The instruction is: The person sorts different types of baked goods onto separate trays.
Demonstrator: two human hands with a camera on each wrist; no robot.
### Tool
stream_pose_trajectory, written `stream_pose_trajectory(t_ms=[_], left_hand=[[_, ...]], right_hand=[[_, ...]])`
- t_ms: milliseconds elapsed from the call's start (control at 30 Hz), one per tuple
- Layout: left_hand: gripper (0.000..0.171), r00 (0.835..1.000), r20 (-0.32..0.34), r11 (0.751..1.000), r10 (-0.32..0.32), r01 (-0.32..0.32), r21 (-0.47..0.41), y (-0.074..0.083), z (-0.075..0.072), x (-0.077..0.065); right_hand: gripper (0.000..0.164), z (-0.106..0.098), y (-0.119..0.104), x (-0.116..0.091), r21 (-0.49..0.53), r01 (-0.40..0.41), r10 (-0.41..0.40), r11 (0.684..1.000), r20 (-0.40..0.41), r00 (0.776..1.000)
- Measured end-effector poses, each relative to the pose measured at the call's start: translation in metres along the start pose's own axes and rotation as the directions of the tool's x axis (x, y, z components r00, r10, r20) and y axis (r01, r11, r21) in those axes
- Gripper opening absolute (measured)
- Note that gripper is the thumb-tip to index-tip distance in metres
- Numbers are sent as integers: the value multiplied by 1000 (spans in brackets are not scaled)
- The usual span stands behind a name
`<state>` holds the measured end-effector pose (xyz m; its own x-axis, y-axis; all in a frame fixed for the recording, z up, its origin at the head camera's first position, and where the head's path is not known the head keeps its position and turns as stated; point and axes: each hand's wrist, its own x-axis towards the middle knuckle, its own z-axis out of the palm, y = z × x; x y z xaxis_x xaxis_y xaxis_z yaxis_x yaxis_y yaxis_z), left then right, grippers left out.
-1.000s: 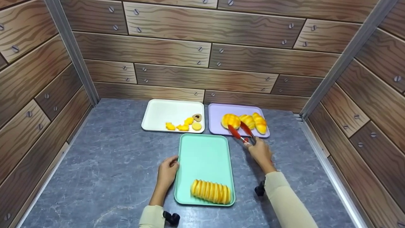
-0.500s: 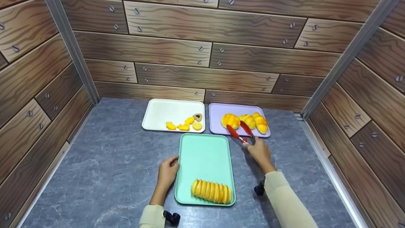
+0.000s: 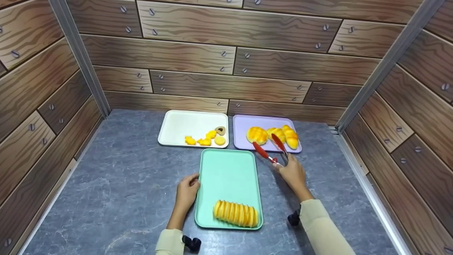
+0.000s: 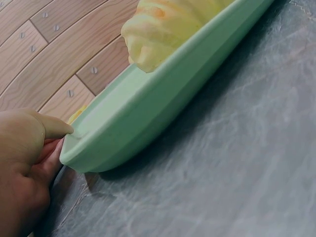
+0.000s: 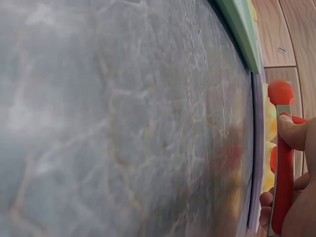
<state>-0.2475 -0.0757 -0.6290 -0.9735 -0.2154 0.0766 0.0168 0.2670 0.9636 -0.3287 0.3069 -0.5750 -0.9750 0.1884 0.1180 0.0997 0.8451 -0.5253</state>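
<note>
My right hand [image 3: 293, 173] grips red-tipped metal tongs [image 3: 262, 151] at the front edge of the purple tray [image 3: 243, 123]. The tongs' arms stand apart, one tip close to the round bun [image 3: 257, 135], the other overlapping the middle bread roll [image 3: 276, 134]. A longer roll [image 3: 290, 137] lies to the right. In the right wrist view, thumb and fingers wrap the tongs [image 5: 283, 182]. My left hand [image 3: 187, 193] pinches the left rim of the green tray [image 3: 226, 173], thumb over the edge in the left wrist view. A ridged, sliced-looking loaf [image 3: 236, 213] lies at that tray's near end.
At the back left, a white tray [image 3: 184, 124] holds several small yellow pieces [image 3: 204, 142] and a brown heart-hole cookie [image 3: 220, 130]. Wood-patterned walls [image 3: 191, 56] enclose the grey marbled table [image 3: 116, 177] at the back and both sides.
The tongs have spread wider, and their right tip has shifted right across the middle roll. My right hand and forearm have moved slightly right. The left hand and green tray stay put.
</note>
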Motion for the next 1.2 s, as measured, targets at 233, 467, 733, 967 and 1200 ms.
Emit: stream_pose_trajectory(t_ms=[233, 467, 733, 967, 1200], left_hand=[[32, 1000, -1, 1000, -8, 8, 7, -1, 0, 0], [32, 1000, -8, 1000, 6, -6, 15, -1, 0, 0], [31, 1000, -12, 1000, 19, -19, 12, -1, 0, 1], [31, 1000, -14, 1000, 23, -23, 15, -1, 0, 1], [31, 1000, -12, 1000, 17, -16, 11, 0, 1, 0]], right_hand=[[84, -8, 8, -15, 32, 24, -24, 999, -9, 1000], [86, -15, 16, -33, 77, 48, -49, 996, 18, 999], [90, -26, 23, -51, 115, 68, -81, 991, 119, 990], [89, -34, 26, -69, 155, 158, -175, 975, 109, 978], [81, -39, 29, -90, 199, 186, -210, 962, 106, 972]])
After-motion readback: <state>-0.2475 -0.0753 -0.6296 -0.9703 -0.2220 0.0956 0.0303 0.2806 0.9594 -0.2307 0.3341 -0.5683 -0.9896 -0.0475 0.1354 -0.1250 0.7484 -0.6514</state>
